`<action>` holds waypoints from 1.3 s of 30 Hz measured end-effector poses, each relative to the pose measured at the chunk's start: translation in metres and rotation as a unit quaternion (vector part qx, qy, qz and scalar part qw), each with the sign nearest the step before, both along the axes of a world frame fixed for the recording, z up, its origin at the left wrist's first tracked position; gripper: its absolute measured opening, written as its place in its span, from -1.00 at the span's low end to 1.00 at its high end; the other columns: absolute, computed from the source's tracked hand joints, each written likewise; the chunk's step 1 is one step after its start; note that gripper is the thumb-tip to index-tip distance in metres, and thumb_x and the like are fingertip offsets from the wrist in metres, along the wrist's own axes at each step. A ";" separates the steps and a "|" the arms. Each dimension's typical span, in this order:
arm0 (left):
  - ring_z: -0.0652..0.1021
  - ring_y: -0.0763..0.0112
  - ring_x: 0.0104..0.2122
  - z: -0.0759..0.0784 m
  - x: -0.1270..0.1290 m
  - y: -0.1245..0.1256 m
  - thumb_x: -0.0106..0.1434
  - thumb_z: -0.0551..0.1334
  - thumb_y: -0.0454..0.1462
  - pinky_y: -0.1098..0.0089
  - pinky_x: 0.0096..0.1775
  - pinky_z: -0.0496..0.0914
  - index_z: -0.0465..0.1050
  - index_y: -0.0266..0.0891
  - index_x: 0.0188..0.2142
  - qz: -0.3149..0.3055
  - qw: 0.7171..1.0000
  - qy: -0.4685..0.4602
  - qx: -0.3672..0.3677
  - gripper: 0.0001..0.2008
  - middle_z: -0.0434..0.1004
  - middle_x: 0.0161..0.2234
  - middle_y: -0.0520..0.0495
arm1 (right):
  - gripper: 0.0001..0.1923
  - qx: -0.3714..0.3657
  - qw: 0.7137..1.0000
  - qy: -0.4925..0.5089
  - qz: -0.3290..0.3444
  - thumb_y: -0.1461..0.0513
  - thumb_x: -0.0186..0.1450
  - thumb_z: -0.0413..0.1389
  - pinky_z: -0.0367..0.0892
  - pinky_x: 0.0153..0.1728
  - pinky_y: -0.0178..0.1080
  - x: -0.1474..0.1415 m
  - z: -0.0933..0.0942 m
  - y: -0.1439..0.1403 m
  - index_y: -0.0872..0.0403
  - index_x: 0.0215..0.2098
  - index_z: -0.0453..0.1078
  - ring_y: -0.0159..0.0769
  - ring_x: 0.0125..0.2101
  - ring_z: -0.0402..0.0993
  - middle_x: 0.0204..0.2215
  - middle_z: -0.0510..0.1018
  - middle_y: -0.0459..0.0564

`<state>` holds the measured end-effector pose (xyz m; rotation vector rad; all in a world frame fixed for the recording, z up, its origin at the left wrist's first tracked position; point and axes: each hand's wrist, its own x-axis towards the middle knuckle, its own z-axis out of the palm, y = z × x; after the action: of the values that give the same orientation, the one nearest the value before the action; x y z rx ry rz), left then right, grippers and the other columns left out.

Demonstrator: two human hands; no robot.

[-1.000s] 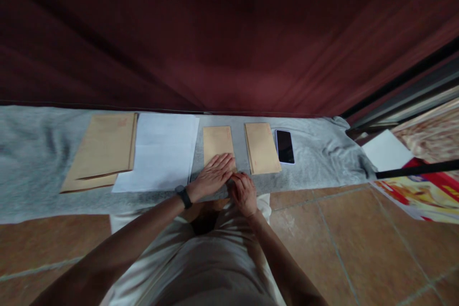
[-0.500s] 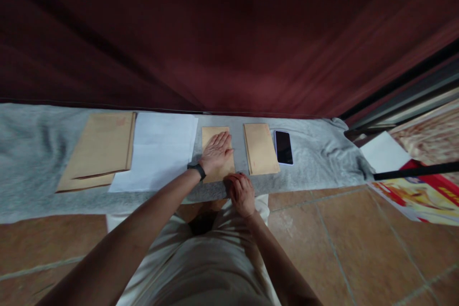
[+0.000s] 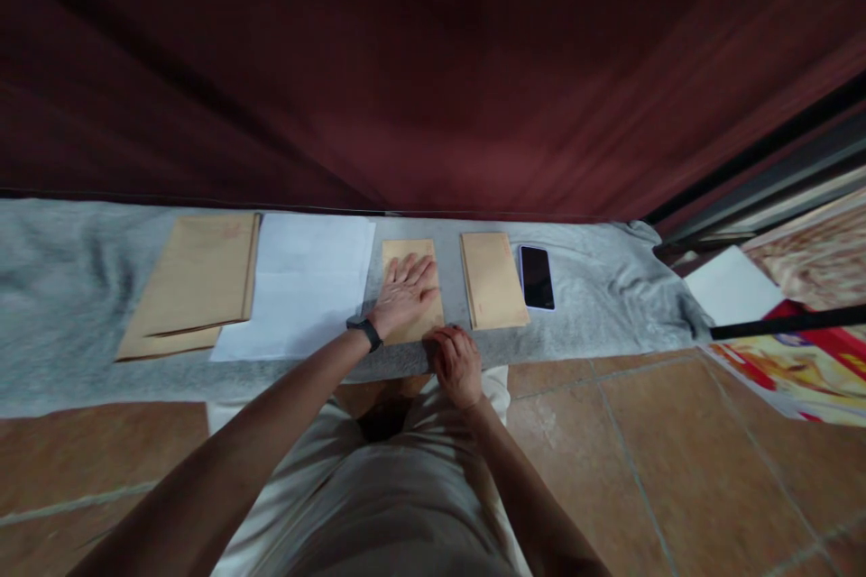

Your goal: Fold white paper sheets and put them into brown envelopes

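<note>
Ideally, the flat, open left hand [image 3: 404,293] is pressing the brown envelope [image 3: 410,288] evenly while the curled right hand [image 3: 456,362] is pinching its near edge.

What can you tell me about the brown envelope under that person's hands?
The small envelope looks like plain tan paper, long and narrow, lying flat on the grey cloth between the white sheet and a second envelope. The left hand lies spread flat on it; the right hand curls at its near right corner.

Small brown envelope [image 3: 409,253]: rectangular, lying flat on the grey cloth, long axis near-to-far, near half covered.
</note>
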<state>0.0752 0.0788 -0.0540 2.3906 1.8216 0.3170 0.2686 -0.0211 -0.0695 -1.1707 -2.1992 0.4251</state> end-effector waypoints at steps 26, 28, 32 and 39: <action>0.05 0.21 0.44 0.008 0.005 -0.134 0.46 0.05 -0.08 0.15 0.42 -0.05 -0.04 -0.32 0.44 -0.096 0.995 0.002 0.012 -0.32 0.05 0.44 -0.23 | -0.63 -0.027 0.999 0.040 -0.022 0.32 0.44 -0.08 0.35 0.15 0.02 -0.002 0.003 -0.001 0.02 0.12 0.39 -0.16 0.06 0.42 0.00 0.52 0.09; 0.05 0.20 0.44 0.007 0.005 -0.140 0.44 0.06 -0.11 0.16 0.42 -0.05 -0.04 -0.35 0.44 -0.088 0.996 0.007 0.010 -0.32 0.03 0.44 -0.26 | -0.62 -0.023 0.998 0.050 -0.030 0.31 0.46 -0.11 0.35 0.17 0.05 -0.006 0.007 -0.001 0.04 0.15 0.38 -0.16 0.09 0.41 0.02 0.53 0.10; 0.10 0.13 0.42 -0.005 0.006 -0.144 0.42 0.07 -0.16 0.13 0.41 -0.01 0.02 -0.41 0.41 -0.091 0.996 -0.007 0.005 -0.34 0.05 0.43 -0.33 | -0.55 -0.018 0.999 0.047 0.006 0.29 0.49 -0.17 0.24 0.29 0.12 -0.023 0.014 -0.002 0.06 0.27 0.31 -0.16 0.20 0.36 0.13 0.50 0.12; 0.19 0.06 0.39 -0.018 0.005 -0.155 0.37 0.03 -0.31 0.07 0.40 0.06 0.17 -0.49 0.34 -0.054 0.998 -0.032 -0.028 -0.42 0.13 0.40 -0.35 | -0.50 -0.034 0.998 -0.009 0.058 0.19 0.55 -0.19 0.16 0.35 0.10 -0.044 0.011 -0.010 0.15 0.39 0.15 -0.14 0.36 0.16 0.32 0.32 0.19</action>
<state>0.0801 -0.0762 -0.0717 2.4004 1.6462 0.3231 0.2246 -0.0308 -0.0589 -1.0878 -2.2918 0.5433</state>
